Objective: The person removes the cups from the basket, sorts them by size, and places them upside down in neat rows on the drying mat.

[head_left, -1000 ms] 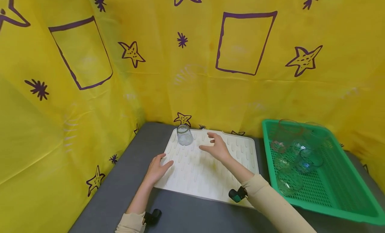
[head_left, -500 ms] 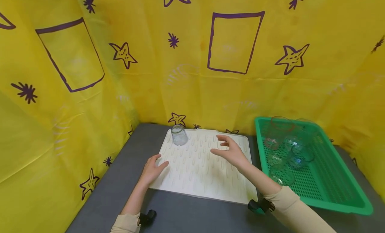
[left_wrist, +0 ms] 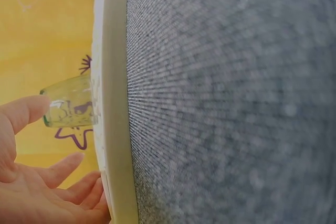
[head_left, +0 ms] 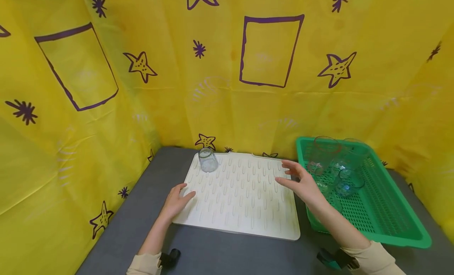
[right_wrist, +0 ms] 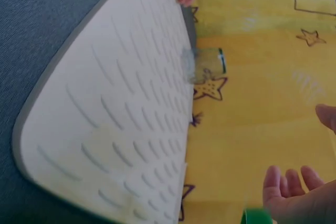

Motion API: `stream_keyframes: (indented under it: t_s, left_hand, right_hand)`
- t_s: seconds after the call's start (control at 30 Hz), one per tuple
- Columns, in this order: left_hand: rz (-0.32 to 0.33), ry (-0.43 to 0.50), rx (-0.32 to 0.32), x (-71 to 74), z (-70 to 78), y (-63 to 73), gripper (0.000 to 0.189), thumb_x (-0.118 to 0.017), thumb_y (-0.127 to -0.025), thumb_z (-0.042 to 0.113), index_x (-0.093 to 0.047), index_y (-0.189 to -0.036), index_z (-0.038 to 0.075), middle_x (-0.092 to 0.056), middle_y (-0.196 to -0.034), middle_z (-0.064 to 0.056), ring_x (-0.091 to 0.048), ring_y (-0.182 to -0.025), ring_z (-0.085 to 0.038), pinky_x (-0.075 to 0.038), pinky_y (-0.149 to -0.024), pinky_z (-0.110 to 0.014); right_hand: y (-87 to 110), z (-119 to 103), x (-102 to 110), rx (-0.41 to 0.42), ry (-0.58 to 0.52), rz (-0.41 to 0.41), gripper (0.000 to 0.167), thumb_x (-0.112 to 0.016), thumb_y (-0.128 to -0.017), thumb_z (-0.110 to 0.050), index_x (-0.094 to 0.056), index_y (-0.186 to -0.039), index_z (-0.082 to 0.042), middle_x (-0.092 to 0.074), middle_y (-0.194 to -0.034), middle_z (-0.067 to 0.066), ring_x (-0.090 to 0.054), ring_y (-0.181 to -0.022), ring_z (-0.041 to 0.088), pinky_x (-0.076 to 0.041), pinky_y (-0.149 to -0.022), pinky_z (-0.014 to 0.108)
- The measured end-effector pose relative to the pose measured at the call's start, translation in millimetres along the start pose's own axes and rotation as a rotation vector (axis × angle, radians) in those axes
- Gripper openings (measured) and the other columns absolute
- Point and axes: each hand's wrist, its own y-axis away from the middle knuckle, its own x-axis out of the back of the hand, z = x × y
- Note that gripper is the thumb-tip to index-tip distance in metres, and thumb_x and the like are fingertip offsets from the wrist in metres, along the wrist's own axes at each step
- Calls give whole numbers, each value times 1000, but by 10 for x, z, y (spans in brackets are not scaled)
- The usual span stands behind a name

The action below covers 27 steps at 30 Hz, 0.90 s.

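Note:
On the far left corner of a white ridged drying mat point(head_left: 244, 200) stands a clear glass point(head_left: 208, 160), its thick-looking rim uppermost in the head view. My left hand point(head_left: 175, 202) rests by the mat's left edge, fingers relaxed and holding nothing; in the left wrist view the glass point(left_wrist: 68, 102) shows beyond the thumb. My right hand point(head_left: 303, 184) is raised over the gap between mat and basket, thumb and fingers spread apart around nothing. Beneath and beyond it, a green basket point(head_left: 393, 204) holds several glasses, among them a bluish one point(head_left: 349, 183) and a tall one with a reddish rim point(head_left: 326, 149).
A yellow cloth point(head_left: 227, 109) with purple drawings hangs behind and to the left. The dark grey table point(head_left: 227, 253) extends in front of the mat and along its left side. The basket's raised rim borders the mat's right side.
My right hand has moved right, from above the mat's middle to the basket's left rim, fingers spread throughout. My left hand stays by the mat's left edge. The head view has shifted slightly right.

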Motion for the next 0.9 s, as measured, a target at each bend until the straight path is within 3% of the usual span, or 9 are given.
stream_keyframes:
  t_s: [0.23, 0.5, 0.67, 0.77, 0.9]
  left_hand:
    - [-3, 9, -5, 3, -2, 12, 63, -64, -93, 32, -43, -139, -7, -36, -144, -31, -32, -134, -47, -28, -108, -59]
    - [-11, 23, -9, -5, -8, 6, 63, -64, -93, 31, -43, -139, -7, -35, -144, -31, -31, -135, -47, -27, -109, -58]
    - [-22, 38, 0, -8, -22, -10, 64, -63, -94, 32, -41, -141, -6, -33, -146, -31, -29, -136, -45, -25, -110, -58]
    - [-32, 39, 5, 1, -32, -2, 65, -63, -94, 33, -40, -142, -5, -32, -147, -30, -28, -137, -45, -25, -110, -58]
    - [-35, 43, 4, 20, -30, 19, 65, -63, -95, 34, -40, -141, -6, -33, -146, -30, -29, -137, -45, -25, -110, -58]
  right_hand:
    - [234, 66, 307, 35, 52, 60, 70, -69, -91, -35, -37, -149, -12, -41, -146, 10, -38, -128, 32, -43, -92, 48]
    - [462, 233, 629, 23, 97, 83, 65, -65, -94, -38, -36, -149, -18, -39, -145, 6, -38, -123, 19, -46, -85, 28]
    - [561, 348, 796, 4, 134, 103, 66, -64, -94, -36, -34, -150, -16, -37, -145, 10, -41, -122, 24, -47, -80, 19]
    - [602, 416, 885, -16, 198, 111, 71, -66, -94, -36, -32, -151, -13, -35, -146, 15, -45, -120, 34, -49, -76, 21]
    - [619, 505, 966, 4, 309, 91, 77, -70, -91, -33, -31, -149, -3, -35, -144, 24, -43, -117, 41, -48, -86, 42]
